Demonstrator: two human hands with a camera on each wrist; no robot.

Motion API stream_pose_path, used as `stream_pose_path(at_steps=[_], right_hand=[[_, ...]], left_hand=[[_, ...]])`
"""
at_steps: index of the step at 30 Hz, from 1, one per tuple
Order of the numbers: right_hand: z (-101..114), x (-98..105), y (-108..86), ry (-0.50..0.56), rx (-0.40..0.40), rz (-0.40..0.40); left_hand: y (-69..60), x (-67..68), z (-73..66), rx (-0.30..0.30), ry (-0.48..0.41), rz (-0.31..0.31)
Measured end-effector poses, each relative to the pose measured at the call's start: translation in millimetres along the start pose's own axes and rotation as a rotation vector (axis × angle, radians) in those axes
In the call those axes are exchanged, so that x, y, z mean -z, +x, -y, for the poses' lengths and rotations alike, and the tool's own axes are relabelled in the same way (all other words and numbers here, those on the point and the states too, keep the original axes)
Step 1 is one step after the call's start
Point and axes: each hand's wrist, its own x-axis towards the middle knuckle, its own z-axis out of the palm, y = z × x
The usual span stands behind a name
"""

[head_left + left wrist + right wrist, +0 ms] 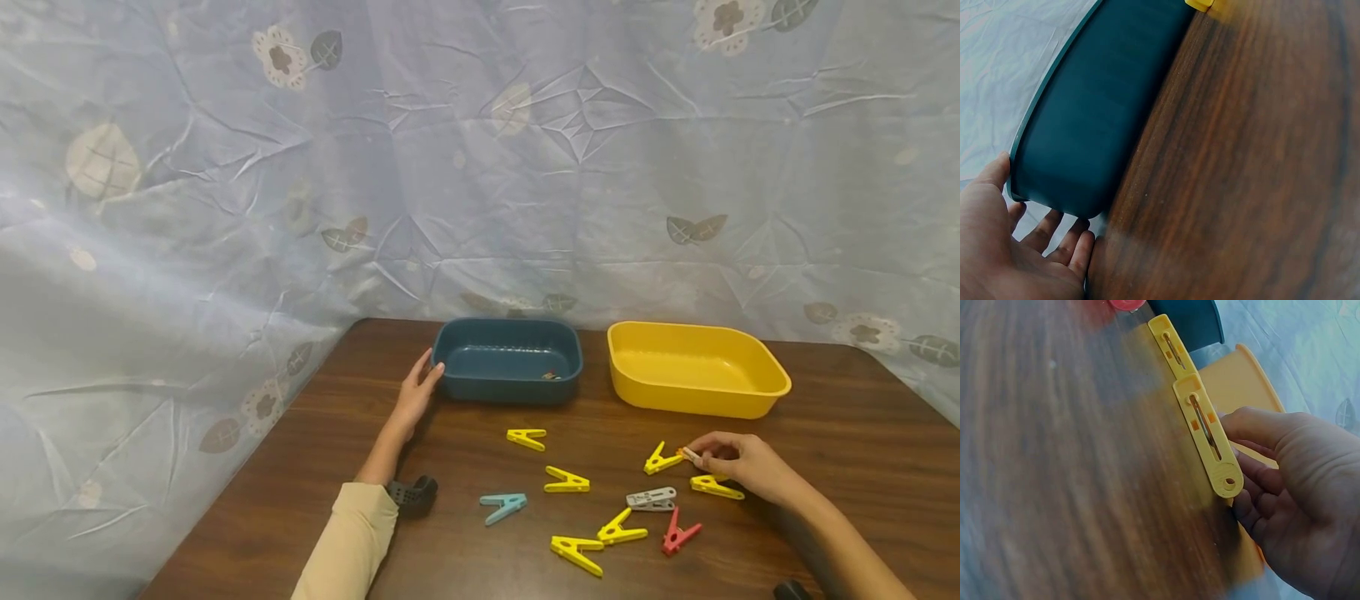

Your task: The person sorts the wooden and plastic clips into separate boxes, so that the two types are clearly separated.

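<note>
Peg (689, 454) pinched between thumb and fingers of right hand (750, 467), just beside two yellow clips (657, 463), on the right half of the table (450, 550), before the yellow basin (693, 400). Step, as judged: picking up. Next move probably calls for lifting clear without nudging the clips. Peg looks small, pale, orange at one end; remainder hidden. Left hand (415, 398): fingers fairly straight, touching blue basin's (510, 392) left end.
</note>
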Motion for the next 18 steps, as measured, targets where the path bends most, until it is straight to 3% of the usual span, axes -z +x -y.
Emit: stream_pose_path(at_steps=[2, 9, 14, 18], right_hand=[[-0.7, 0.3, 0.2, -0.001, -0.009, -0.001], [-0.5, 1.3, 0.3, 0.024, -0.008, -0.022], [1.1, 1.0, -0.4, 0.018, -0.013, -0.055], [0.7, 0.8, -0.4, 0.003, 0.001, -0.073]], left_hand=[[-5.0, -0.7, -8.2, 0.01, -0.004, 0.006], [-5.4, -1.3, -10.6, 0.016, 0.002, 0.002], [-2.5, -1.2, -7.1, 0.026, -0.003, -0.004], [5.9, 0.1, 4.1, 0.03, -0.026, -0.013]])
